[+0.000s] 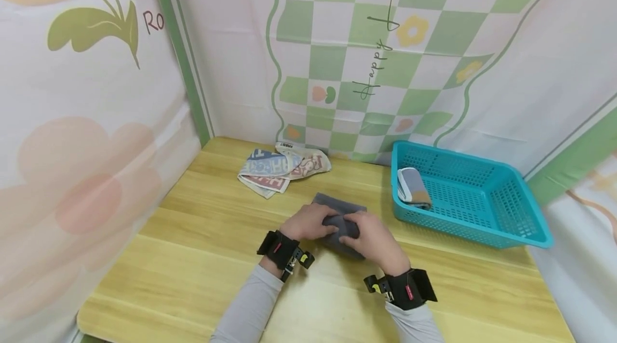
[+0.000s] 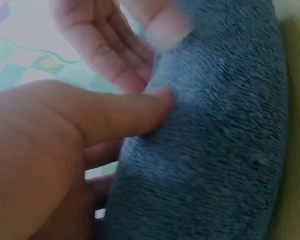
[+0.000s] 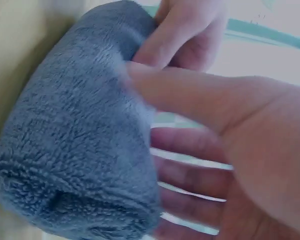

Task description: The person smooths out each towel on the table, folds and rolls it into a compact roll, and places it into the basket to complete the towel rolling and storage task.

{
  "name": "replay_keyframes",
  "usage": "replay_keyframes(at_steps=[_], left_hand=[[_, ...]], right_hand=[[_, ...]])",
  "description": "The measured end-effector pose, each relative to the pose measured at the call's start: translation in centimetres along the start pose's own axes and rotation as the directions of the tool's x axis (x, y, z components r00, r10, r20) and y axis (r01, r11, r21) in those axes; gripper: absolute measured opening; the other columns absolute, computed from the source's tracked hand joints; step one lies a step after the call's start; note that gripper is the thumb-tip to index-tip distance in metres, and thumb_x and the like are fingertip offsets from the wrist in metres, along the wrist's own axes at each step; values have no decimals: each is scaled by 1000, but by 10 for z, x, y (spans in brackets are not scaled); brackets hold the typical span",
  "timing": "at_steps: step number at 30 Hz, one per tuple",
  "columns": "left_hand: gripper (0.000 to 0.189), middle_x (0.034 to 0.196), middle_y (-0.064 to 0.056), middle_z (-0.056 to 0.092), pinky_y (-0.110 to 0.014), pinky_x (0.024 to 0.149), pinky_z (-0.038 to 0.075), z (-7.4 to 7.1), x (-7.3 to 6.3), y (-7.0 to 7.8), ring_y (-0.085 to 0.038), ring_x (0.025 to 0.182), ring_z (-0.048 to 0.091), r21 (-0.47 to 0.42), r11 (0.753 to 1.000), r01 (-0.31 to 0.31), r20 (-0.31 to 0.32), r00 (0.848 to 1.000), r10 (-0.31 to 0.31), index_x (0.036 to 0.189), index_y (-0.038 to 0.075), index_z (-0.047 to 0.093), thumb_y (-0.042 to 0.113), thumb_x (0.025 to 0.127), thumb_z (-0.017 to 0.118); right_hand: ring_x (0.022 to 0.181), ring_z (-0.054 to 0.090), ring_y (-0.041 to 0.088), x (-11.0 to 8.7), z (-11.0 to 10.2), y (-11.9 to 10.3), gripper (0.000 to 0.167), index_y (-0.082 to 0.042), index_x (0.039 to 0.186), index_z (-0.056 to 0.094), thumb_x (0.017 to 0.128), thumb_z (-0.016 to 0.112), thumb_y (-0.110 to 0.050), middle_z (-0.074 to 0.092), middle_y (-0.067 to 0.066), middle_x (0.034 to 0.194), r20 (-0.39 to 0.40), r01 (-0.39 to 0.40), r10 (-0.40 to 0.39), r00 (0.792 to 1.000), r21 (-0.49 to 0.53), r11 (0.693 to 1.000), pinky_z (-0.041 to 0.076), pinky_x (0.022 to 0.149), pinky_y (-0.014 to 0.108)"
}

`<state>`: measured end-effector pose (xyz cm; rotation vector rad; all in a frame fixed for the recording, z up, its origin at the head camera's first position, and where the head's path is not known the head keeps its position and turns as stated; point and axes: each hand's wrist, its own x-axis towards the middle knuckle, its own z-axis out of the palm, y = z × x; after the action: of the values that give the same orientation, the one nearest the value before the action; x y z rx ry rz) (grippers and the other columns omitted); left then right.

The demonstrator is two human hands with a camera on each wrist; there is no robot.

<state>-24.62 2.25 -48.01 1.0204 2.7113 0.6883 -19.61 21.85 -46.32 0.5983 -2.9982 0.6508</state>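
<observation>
A grey fuzzy towel point(image 1: 344, 226) lies on the wooden table in front of me, partly folded over into a thick bundle. My left hand point(image 1: 308, 222) pinches its left side, the thumb pressing on the near face. From the right, my right hand point(image 1: 378, 240) grips the same towel, thumb in front and fingers behind. The right wrist view shows a rolled end of the towel point(image 3: 80, 130), with layers at its lower edge. In the left wrist view the towel point(image 2: 215, 125) fills the right half, and both thumbs are close together. The hands cover part of the bundle.
Crumpled patterned cloths point(image 1: 284, 167) with blue and pink lettering lie at the back left of the table point(image 1: 193, 246). A turquoise perforated basket point(image 1: 463, 229) stands at the back right. Inside its left end is a small folded towel point(image 1: 415, 187). Printed curtains point(image 1: 231, 64) hang around the table.
</observation>
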Motion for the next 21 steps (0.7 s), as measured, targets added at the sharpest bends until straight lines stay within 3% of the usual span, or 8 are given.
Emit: replay_keyframes(at_steps=[4,9,14,17,21], left_hand=[[34,127,-2,71,-38,98,53,2,1,2,-21,118,66,6,999,34,-51,998,-33,130,13,70,31,104,58],[35,126,-4,71,-37,98,54,-1,-1,9,-21,117,66,20,998,65,-45,997,-64,129,12,70,33,103,60],[49,136,-2,65,-56,117,33,-8,-7,17,-23,132,56,48,998,34,-15,999,-33,134,16,68,34,89,79],[63,139,-2,62,-69,118,18,-11,-11,21,-25,138,49,54,998,11,-7,1000,-10,135,19,67,29,78,90],[74,140,1,62,-74,117,12,-10,-13,22,-27,141,45,81,997,13,-5,1000,-12,136,22,66,24,68,97]], right_hand=[[115,65,39,-1,2,1,55,5,125,67,77,89,-13,70,20,121,31,17,-17,999,11,1000,52,98,52],[110,68,31,3,8,14,39,4,123,69,87,79,-6,71,19,121,48,37,-41,998,87,996,56,92,47],[109,68,26,7,11,21,27,1,123,71,99,66,-9,71,17,121,63,50,-59,996,141,989,57,88,44],[108,69,26,9,12,24,23,-1,119,72,102,60,-10,72,14,117,59,57,-68,996,160,986,57,87,42],[95,69,20,10,14,28,23,0,116,73,104,56,-8,74,13,109,69,88,-101,993,169,982,55,76,34]])
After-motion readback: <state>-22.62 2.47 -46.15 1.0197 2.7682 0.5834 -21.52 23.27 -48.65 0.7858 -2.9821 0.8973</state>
